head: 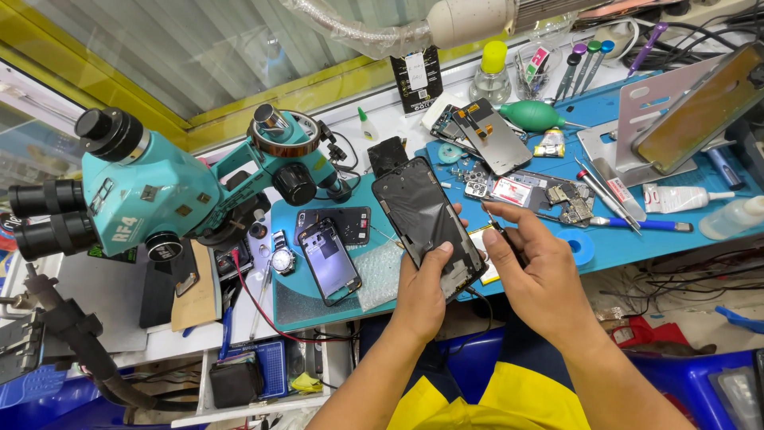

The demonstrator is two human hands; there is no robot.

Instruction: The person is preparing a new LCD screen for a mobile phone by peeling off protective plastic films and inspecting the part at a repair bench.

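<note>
From the head view, the left hand (422, 291) is holding a dark phone screen (426, 219) up over the near edge of the desk (637, 239), its grip pinching the lower end of the screen, with the thumb lying on the glass face and the other fingers hidden behind. The screen's long axis is running from that grip up and away to the left, toward the microscope (151, 191), so almost the whole panel is lying beyond the left hand and tilting its face toward the camera. The right hand (541, 275) is sitting just right of the screen's lower end, level with the left thumb, its fingers pressed together around a thin dark tool (500, 231) whose tip is pointing up and slightly left, close to the screen's right edge; whether tip and edge are touching cannot be told. Of the two hands, the left is the one on the screen, and the right is near it but apart from the glass face. Left of the screen, a second phone body (329, 261) is lying flat on a teal mat (290, 299), beside a wristwatch (282, 256). Right of and beyond the screen, a bare circuit board (549, 195) and tweezers (609, 191) are lying on the blue mat, with a green blower bulb (532, 115) farther back.
</note>
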